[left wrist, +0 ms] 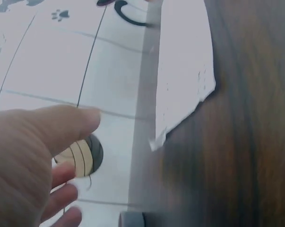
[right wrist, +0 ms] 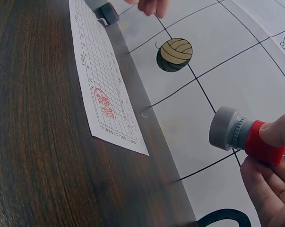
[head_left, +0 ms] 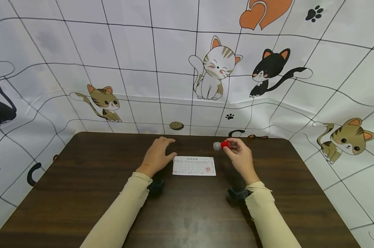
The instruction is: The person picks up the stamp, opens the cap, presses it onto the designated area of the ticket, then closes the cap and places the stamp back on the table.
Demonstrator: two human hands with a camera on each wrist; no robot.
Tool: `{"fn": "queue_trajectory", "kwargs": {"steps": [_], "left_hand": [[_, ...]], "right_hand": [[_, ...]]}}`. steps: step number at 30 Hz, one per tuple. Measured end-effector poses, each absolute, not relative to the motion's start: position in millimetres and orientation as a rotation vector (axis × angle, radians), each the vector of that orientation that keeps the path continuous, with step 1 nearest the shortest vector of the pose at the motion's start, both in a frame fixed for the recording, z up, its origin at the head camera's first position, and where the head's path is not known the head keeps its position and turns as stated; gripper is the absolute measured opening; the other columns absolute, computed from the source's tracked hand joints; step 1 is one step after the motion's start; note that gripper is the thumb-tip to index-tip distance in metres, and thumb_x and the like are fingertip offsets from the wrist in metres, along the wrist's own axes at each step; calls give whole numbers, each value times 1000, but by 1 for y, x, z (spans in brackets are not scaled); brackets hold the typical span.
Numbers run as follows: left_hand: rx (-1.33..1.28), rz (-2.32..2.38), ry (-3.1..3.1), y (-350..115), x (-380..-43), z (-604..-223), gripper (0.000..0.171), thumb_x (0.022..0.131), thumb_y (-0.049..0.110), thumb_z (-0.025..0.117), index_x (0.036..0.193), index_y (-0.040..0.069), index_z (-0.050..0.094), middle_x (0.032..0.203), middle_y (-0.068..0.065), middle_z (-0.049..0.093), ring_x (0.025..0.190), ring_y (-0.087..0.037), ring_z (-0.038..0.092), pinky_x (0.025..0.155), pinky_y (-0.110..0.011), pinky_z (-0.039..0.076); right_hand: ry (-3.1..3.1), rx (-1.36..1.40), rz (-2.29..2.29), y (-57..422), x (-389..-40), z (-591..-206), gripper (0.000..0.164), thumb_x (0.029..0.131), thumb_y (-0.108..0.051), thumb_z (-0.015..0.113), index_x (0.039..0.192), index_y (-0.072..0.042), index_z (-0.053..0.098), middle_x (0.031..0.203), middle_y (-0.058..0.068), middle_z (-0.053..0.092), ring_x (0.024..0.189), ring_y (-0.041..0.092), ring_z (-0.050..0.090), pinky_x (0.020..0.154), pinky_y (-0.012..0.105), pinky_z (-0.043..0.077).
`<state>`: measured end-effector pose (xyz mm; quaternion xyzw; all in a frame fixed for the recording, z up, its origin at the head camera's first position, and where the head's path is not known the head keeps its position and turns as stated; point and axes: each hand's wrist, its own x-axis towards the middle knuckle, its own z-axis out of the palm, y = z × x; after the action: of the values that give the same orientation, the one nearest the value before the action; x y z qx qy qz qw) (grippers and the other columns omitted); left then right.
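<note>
A printed paper form (head_left: 191,168) lies on the brown table, with a red round stamp mark (right wrist: 103,99) near one end. My right hand (head_left: 241,156) pinches a red stamp (right wrist: 267,147) between thumb and fingers, above the table beyond the form's right end. The stamp's grey end (right wrist: 222,128) points left, away from the palm. On the other side, my left hand (head_left: 156,155) is held with fingers loosely extended and nothing in it. Its thumb overlaps the form's upper left corner in the head view, but in the left wrist view the thumb (left wrist: 81,120) is apart from the paper.
A small dark grey block (right wrist: 107,13) sits near the table's far edge, by the form's left end; the left hand hides it in the head view. Behind the table (head_left: 81,193) hangs a white sheet (head_left: 137,82) printed with cats and grid lines.
</note>
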<state>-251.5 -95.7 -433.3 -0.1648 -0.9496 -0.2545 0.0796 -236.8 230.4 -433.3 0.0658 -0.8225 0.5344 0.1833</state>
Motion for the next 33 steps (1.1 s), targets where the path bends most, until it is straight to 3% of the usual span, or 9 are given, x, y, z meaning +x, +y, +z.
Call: {"fn": "queue_trajectory", "kwargs": {"steps": [6,12,16,23,33], "left_hand": [[-283,-877,-2846,-112,-262,-437,74,95,28,78,156,7,43,151,-24,44,139,-44,41,109,-59,44],[-165,-942,-2904,-121,-268,-444,75,95,27,78,156,4,41,151,-28,43,139,-47,41,111,-60,41],[-129,-951,-2897,-122,-271,-447,72,94,25,78,154,3,45,149,-27,46,138,-47,42,112,-59,40],[-92,-964,-2890,-125,-274,-450,62,95,18,76,150,4,50,147,-26,48,133,-46,44,107,-58,44],[-108,-943,-2906,-131,-276,-455,43,96,17,75,135,3,65,130,-23,60,119,-42,57,100,-54,49]], "right_hand": [[-2310,204,1515,232,-239,-435,34,94,-3,76,126,2,66,122,22,70,107,32,68,86,6,50],[-2308,200,1500,232,-238,-435,32,93,1,75,123,3,66,119,23,70,105,34,68,86,9,51],[-2316,191,1495,231,-238,-435,32,93,1,75,123,3,66,119,23,70,104,34,68,87,11,53],[-2352,155,1471,231,-237,-437,32,94,-2,75,124,0,66,120,21,70,105,32,69,94,36,56],[-2369,144,1466,233,-239,-441,32,94,-3,75,124,-1,67,120,20,70,106,31,69,95,38,56]]}}
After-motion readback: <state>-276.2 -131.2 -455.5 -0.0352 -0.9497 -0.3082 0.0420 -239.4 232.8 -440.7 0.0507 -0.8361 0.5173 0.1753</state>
